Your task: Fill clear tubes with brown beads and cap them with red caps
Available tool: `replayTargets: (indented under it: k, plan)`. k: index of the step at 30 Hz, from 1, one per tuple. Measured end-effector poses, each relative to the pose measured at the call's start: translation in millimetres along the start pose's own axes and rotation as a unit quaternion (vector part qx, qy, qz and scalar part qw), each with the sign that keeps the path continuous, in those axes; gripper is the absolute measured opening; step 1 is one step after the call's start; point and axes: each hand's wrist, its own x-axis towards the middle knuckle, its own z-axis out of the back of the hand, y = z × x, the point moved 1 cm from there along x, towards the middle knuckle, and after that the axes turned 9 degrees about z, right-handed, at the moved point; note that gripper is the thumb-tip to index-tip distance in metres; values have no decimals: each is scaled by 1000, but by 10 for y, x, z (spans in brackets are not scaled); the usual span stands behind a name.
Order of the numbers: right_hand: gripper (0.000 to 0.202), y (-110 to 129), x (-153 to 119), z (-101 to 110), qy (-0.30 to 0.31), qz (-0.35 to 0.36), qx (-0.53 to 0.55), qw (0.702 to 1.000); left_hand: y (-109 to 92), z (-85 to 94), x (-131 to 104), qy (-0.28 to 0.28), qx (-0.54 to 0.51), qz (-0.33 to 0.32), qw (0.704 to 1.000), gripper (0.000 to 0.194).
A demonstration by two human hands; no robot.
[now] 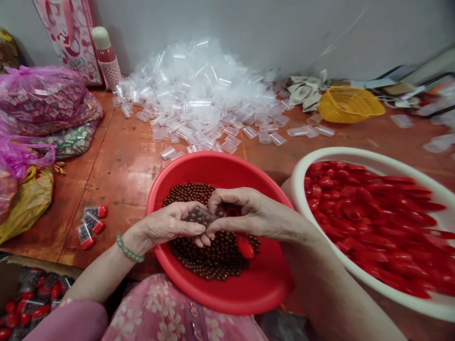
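My left hand [177, 225] grips a small clear plastic container [201, 216] filled with brown balls, tilted toward the right. My right hand [245, 213] curls at the container's other end. Brown balls [221, 210] show between its thumb and forefinger, with something red partly hidden behind them. A glossy red cap [245, 246] shows just under the right hand; whether the fingers hold it I cannot tell. Both hands are above a red basin [259, 290], where many loose brown balls [213, 263] lie. Left of it, 3 filled containers with red caps [93, 221] rest on the table.
A white basin [300, 177] of red caps [369, 222] stands at the right. Clear empty tubes [202, 94] are heaped against the wall, near a yellow basket [350, 105]. Pink bags [42, 97] and a bottle [106, 57] are at left; a box of capped containers [31, 298] sits below.
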Motion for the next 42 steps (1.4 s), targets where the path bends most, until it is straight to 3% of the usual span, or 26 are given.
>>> replayTargets:
  k: [4, 10, 28, 33, 35, 39, 42]
  plan:
    - [30, 3, -6, 18, -36, -8, 6, 999, -16, -4, 13, -25, -11, 7, 1000, 39]
    - [35, 25, 107, -1, -3, 10, -19, 1000, -49, -33, 22, -28, -2, 4, 1000, 39]
    - [34, -40, 114, -52, -16, 5, 30, 999, -37, -10, 22, -22, 3, 0, 1000, 47]
    - [49, -45, 0, -73, -133, -27, 36, 990, -62, -22, 8, -32, -21, -32, 999, 37]
    - [44, -92, -54, -83, -184, -44, 74, 979, -73, -6, 13, -29, -54, -42, 997, 39]
    - [30, -203, -114, -137, -279, -84, 134, 947, -114, 34, 36, -11, -110, -48, 993, 55]
    - [29, -234, -102, -200, -380, -107, 146, 907, -135, 38, 49, -16, -123, -48, 991, 61]
